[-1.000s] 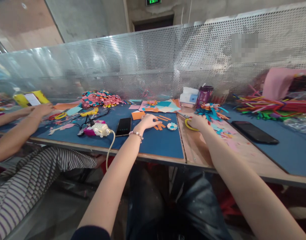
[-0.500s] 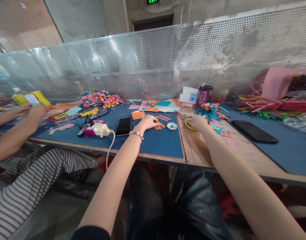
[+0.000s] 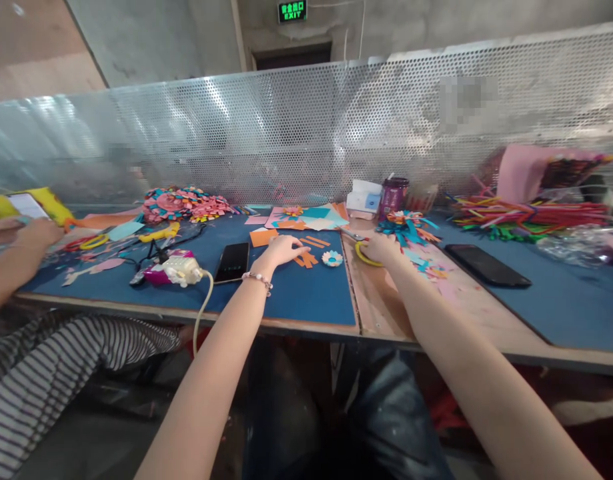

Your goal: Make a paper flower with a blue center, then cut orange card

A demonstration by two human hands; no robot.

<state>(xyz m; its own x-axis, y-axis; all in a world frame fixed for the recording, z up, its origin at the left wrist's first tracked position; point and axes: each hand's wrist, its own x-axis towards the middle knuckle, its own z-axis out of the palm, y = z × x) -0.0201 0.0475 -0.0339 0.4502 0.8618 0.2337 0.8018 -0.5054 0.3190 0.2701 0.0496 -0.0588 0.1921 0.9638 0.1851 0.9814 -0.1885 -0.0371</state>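
My left hand (image 3: 281,249) lies on the blue mat (image 3: 286,293), fingers stretched toward several orange paper strips (image 3: 306,259) and touching them. A small blue-and-white paper flower (image 3: 331,258) sits just right of the strips. My right hand (image 3: 381,248) rests on the bare wood between the mats, fingers curled on the yellow handle of scissors (image 3: 360,248). An orange paper piece (image 3: 263,237) lies beyond my left hand.
A black phone (image 3: 232,262) and a glue gun with cord (image 3: 179,269) lie left of my hand. Another phone (image 3: 486,265) is on the right mat. Paper flowers (image 3: 181,202), a purple cup (image 3: 392,195), coloured strips (image 3: 526,215). A person in striped clothing (image 3: 46,360) sits left.
The view has shifted down and left a little. My hands stay on the strips and scissors. The neighbour's hands have moved further left.
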